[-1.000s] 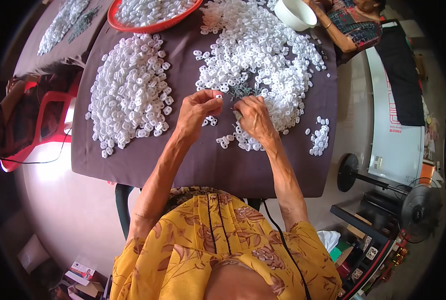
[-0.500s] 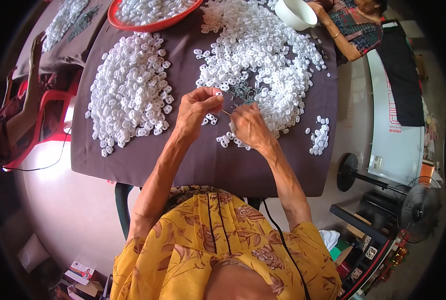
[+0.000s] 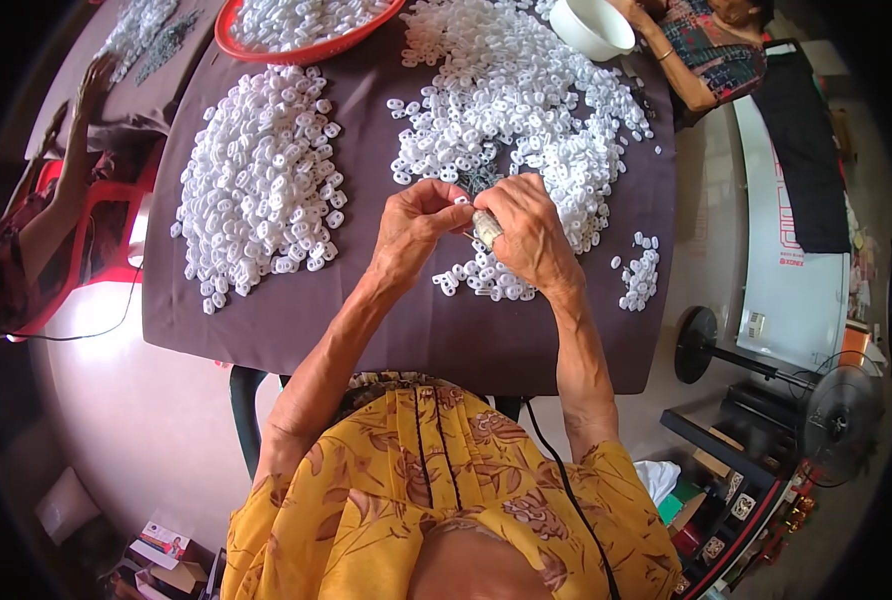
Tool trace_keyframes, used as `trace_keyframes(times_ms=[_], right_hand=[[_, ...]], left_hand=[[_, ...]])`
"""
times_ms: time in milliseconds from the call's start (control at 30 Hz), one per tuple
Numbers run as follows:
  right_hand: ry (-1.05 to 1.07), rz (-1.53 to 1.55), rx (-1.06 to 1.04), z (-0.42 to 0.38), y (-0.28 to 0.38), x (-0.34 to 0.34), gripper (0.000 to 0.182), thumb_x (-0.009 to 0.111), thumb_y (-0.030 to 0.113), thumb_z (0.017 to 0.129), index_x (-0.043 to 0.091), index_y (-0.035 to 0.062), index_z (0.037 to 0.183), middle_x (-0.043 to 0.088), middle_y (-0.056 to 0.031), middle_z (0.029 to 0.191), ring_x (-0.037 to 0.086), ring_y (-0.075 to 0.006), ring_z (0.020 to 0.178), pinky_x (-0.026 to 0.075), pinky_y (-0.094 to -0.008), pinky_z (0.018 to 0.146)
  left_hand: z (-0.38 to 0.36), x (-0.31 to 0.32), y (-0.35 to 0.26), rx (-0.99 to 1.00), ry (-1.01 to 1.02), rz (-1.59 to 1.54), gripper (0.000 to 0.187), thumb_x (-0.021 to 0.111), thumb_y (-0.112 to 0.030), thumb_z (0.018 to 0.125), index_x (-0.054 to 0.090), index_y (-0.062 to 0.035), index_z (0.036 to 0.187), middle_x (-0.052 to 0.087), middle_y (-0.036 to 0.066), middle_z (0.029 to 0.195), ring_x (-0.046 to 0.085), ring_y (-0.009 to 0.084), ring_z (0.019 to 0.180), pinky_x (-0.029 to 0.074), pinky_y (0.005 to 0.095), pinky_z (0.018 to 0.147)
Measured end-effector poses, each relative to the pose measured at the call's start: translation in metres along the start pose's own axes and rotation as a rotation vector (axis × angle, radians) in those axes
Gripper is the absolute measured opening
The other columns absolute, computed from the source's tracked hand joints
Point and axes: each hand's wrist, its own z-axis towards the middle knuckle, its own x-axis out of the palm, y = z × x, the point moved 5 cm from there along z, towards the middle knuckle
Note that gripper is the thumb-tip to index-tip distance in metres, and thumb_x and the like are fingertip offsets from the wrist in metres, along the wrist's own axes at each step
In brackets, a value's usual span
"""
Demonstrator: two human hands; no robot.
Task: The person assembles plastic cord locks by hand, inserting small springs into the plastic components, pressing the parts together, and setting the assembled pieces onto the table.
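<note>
Small white plastic piece [image 3: 460, 201] in left hand [image 3: 413, 232] fingertip grip; right hand [image 3: 528, 235] grip unclear.

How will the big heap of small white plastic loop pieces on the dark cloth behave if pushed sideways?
The heap of small white plastic loop pieces is loose, so it would probably spread rather than slide whole. Strays lying apart suggest they scatter easily. The pieces look flat, so rolling seems unlikely.
</note>
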Motion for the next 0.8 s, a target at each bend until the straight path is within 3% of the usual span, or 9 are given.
trace_keyframes(times_ms=[167,267,367,467,800], right_hand=[[-0.069,0.044,-0.005,0.004,0.006,-0.009,0.018,0.058,-0.005,0.064,0.053,0.0033,0.078,0.056,-0.0088,0.074,0.055,-0.0265,0.075,0.042,-0.0360,0.069],[-0.192,0.268,0.132,0.001,0.002,-0.011,0.016,0.060,-0.003,0.068,0.057,0.0029,0.083,0.058,-0.0078,0.075,0.058,-0.0231,0.073,0.045,-0.0315,0.066],[-0.284,0.546,0.308,-0.005,-0.004,-0.011,0.013,0.056,-0.001,0.075,0.061,0.0026,0.087,0.061,-0.0050,0.079,0.059,-0.0131,0.074,0.045,-0.0235,0.067],[-0.321,0.649,0.396,-0.004,-0.006,-0.018,0.014,0.053,-0.001,0.076,0.061,0.0022,0.087,0.061,-0.0051,0.080,0.059,-0.0120,0.074,0.045,-0.0226,0.067],[-0.283,0.506,0.222,0.013,0.013,-0.048,0.026,0.042,-0.005,0.070,0.057,0.0011,0.090,0.062,-0.0074,0.084,0.060,-0.0141,0.076,0.046,-0.0240,0.071]], left_hand=[[0.002,0.002,-0.005,-0.039,-0.014,-0.138,0.006,0.062,-0.003,0.077,0.057,-0.0026,0.081,0.060,0.003,0.076,0.058,0.0112,0.069,0.047,0.0249,0.068],[0.001,0.007,-0.012,-0.029,-0.004,-0.213,0.005,0.061,-0.002,0.078,0.057,-0.0016,0.081,0.060,0.004,0.077,0.058,0.0124,0.069,0.048,0.0263,0.068],[-0.002,0.012,-0.018,-0.009,0.014,-0.264,0.005,0.060,-0.002,0.079,0.058,-0.0004,0.083,0.060,0.006,0.079,0.059,0.0140,0.070,0.049,0.0273,0.069],[-0.006,0.018,-0.029,0.003,0.030,-0.282,0.009,0.061,-0.004,0.080,0.058,0.0011,0.087,0.061,0.008,0.082,0.060,0.0156,0.072,0.050,0.0277,0.070],[-0.023,0.032,-0.056,0.070,0.005,-0.234,0.015,0.065,-0.009,0.078,0.062,0.0017,0.088,0.064,0.007,0.081,0.060,0.0129,0.072,0.048,0.0249,0.068]])
